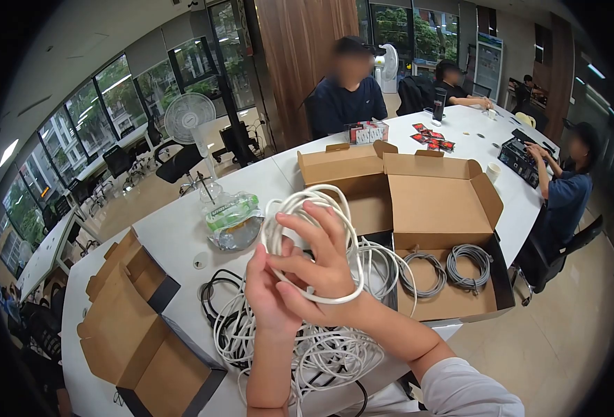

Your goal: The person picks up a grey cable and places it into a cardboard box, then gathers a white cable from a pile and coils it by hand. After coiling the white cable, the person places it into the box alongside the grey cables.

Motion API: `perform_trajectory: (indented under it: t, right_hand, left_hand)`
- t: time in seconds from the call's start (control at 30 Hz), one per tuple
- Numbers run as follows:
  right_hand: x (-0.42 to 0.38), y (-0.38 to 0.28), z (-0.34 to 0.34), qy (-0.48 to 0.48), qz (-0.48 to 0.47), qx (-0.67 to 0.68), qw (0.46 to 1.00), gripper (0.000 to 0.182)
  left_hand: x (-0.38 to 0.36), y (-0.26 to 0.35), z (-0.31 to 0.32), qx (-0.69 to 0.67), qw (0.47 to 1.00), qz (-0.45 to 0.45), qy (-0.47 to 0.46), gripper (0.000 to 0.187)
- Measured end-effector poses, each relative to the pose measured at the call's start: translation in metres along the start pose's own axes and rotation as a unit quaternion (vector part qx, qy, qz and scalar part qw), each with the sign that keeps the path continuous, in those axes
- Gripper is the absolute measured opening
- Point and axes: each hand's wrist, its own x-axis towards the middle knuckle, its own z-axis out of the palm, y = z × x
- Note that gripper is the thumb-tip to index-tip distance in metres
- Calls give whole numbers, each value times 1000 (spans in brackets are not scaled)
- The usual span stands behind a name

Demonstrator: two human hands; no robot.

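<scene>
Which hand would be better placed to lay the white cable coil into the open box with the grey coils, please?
Probably the right hand: its fingers are on the white cable coil, and it is nearer the open box with the grey coils than the left hand.

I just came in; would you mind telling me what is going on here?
A person's left hand and right hand hold a looped coil of white cable above a tangle of white and black cables on the white table. To the right, two coiled grey cables lie in an open brown cardboard box.
</scene>
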Motion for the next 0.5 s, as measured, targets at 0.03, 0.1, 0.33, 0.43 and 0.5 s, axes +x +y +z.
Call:
perform_trajectory:
  t: [0.03, 0.1, 0.33, 0.43, 0.5]
  right_hand:
    - [0, 0, 2, -22, -8, -2, 1000, 34]
    - [-4, -4, 15, -42, 1, -17, 999, 42]
    - [-19, -9, 19, -179, 35, 49, 982, 91]
    - [-8, -17, -9, -258, 4, 100, 961, 87]
    - [-3, -18, -35, -443, 84, 137, 882, 77]
  left_hand:
    - [1, 3, 3, 14, 1000, 13, 10, 34]
    - [1, 7, 20, 21, 996, 59, 60, 35]
    - [16, 36, -18, -82, 970, 191, -124, 27]
    - [11, 47, -16, -81, 962, 227, -132, 25]
    - [8, 55, -15, -79, 958, 238, -141, 24]
